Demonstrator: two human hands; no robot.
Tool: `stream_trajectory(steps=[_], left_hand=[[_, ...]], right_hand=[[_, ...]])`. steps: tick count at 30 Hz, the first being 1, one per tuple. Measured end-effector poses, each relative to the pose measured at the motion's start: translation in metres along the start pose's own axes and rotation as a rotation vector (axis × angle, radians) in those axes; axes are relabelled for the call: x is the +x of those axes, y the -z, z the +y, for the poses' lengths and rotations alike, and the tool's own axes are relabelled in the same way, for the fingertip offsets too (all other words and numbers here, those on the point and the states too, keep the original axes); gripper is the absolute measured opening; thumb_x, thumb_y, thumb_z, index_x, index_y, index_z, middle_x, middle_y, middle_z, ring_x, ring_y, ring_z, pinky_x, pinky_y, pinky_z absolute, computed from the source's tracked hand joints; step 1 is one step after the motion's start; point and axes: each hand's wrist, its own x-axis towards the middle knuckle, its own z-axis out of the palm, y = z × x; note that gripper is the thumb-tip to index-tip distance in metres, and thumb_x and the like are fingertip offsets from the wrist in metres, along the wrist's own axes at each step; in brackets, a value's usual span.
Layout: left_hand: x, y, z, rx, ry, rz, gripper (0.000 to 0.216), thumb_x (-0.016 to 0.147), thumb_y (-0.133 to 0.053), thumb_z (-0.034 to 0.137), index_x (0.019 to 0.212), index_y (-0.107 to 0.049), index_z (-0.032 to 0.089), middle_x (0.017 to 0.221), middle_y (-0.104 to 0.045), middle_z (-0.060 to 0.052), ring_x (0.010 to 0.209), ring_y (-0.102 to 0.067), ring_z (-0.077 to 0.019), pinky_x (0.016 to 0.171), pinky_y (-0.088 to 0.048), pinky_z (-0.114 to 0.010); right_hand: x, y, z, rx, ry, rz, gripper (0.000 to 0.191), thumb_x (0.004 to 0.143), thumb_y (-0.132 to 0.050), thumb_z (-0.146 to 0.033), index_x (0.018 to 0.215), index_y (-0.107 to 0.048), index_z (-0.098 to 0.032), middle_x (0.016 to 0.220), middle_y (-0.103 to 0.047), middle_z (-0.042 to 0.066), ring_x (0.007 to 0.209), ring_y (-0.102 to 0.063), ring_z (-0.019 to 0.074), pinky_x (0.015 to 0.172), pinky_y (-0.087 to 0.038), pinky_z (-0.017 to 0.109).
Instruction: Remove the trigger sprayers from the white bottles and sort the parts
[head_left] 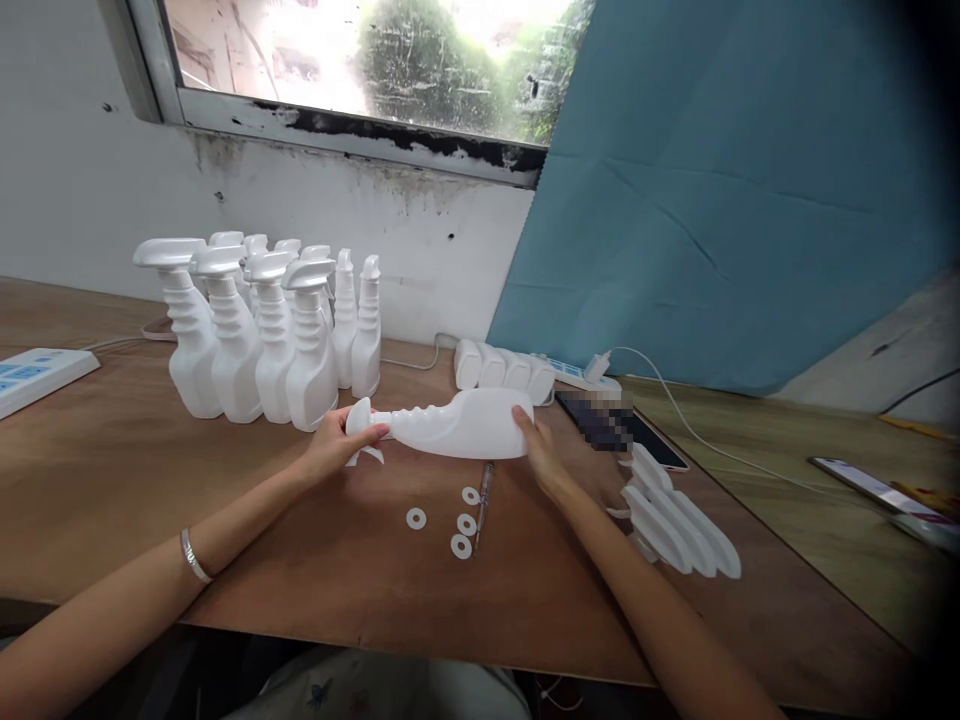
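A white spray bottle (pixel 465 425) lies sideways in the air above the table, its trigger head toward the left. My left hand (pixel 341 440) is closed around the spray head and neck. At the other end, my right hand (pixel 541 455) grips the bottle's base. Below it on the table lie several white ring washers (pixel 466 524), with a thin screwdriver-like rod (pixel 484 500) beside them. The trigger lever hangs below the head near my left fingers.
Assembled spray bottles (pixel 311 350) stand in rows at the back left. Several white bottles (pixel 504 370) lie at the back. White spray-head pieces (pixel 679 520) are on the right, near a dark tablet (pixel 592 418). A phone (pixel 877 495) and power strips (pixel 45 375) are at the sides.
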Motion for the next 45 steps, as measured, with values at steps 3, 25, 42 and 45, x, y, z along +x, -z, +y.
stream_trajectory(steps=[3,25,42,45], left_hand=[[-0.005,-0.001,0.004,0.040,-0.052,-0.017,0.031,0.065,-0.067,0.040,0.080,-0.062,0.014,0.069,-0.061,-0.002,0.060,-0.057,-0.0156,0.052,-0.046,-0.023],[0.001,-0.001,0.002,-0.012,0.016,0.059,0.035,0.063,-0.068,0.044,0.080,-0.068,0.013,0.071,-0.070,-0.006,0.069,-0.063,-0.0198,0.057,-0.045,-0.022],[-0.021,-0.003,0.005,0.216,-0.389,0.028,0.028,0.066,-0.068,0.036,0.085,-0.067,0.015,0.077,-0.066,-0.003,0.064,-0.055,-0.0148,0.058,-0.042,-0.022],[-0.024,-0.004,0.005,0.245,-0.510,0.055,0.025,0.064,-0.070,0.034,0.081,-0.066,0.016,0.073,-0.065,-0.002,0.062,-0.056,-0.0145,0.058,-0.043,-0.023]], right_hand=[[0.002,0.001,0.002,-0.020,-0.056,-0.004,0.056,0.064,-0.054,-0.064,0.081,-0.066,-0.012,0.059,-0.064,0.006,0.064,-0.060,0.0235,0.057,-0.047,0.032],[-0.001,0.001,0.006,-0.079,0.220,0.097,0.052,0.072,-0.047,-0.060,0.101,-0.056,-0.017,0.097,-0.064,0.006,0.093,-0.056,0.0231,0.077,-0.045,0.033],[-0.022,-0.063,-0.148,-0.588,0.421,-0.918,0.046,0.054,-0.073,-0.045,0.095,-0.062,-0.028,0.088,-0.066,0.000,0.079,-0.061,0.0200,0.065,-0.047,0.031],[-0.035,-0.097,-0.149,-0.694,0.422,-1.076,0.036,0.044,-0.079,-0.039,0.074,-0.064,-0.029,0.064,-0.063,-0.004,0.056,-0.057,0.0138,0.049,-0.042,0.025]])
